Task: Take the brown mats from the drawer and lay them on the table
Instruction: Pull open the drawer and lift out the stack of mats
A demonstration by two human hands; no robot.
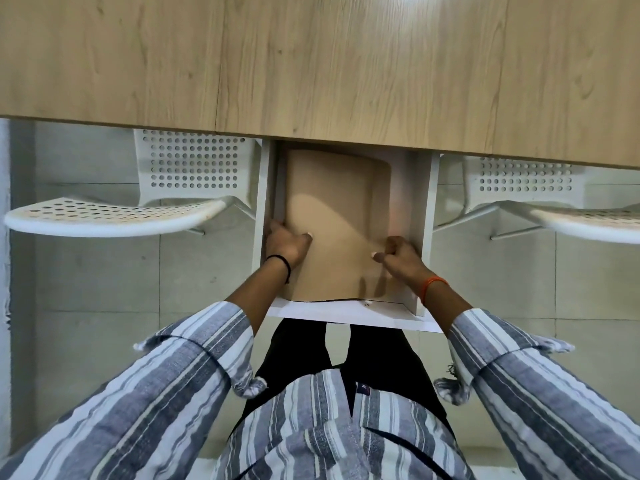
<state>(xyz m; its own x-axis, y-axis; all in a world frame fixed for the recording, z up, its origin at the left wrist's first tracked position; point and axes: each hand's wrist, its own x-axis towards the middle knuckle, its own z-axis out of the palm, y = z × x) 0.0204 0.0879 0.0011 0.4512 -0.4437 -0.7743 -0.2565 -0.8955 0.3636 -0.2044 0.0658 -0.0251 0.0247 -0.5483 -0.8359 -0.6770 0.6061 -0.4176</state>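
Mats (332,216): plain tan-brown, matte, smooth, no pattern. Rectangular with rounded far corners. Top sheet bows upward slightly; near edge curls and shows a thin dark line along its rim. Cannot tell how many lie in the stack.

Location: inside the drawer (420,216), which is pulled out from under the table (311,64). Drawer is white, with side walls left and right and a white front panel nearest the person. Mats fill most of the drawer floor, set toward the left wall; a bare white strip shows along the right side. Far end of the mats reaches into shadow under the table edge. Nothing else seen in the drawer.

Left hand (285,245): on the left edge of the mats, thumb pressed on top, fingers curled down beside the left wall. Pinching the mat edge. Black band on wrist.

Right hand (400,252): on the right edge of the mats, thumb on top, fingers folded under. Gripping the mats. Orange band on wrist.

Table: light wood grain, bare in view.

White perforated chairs (114,216) either side of the drawer.
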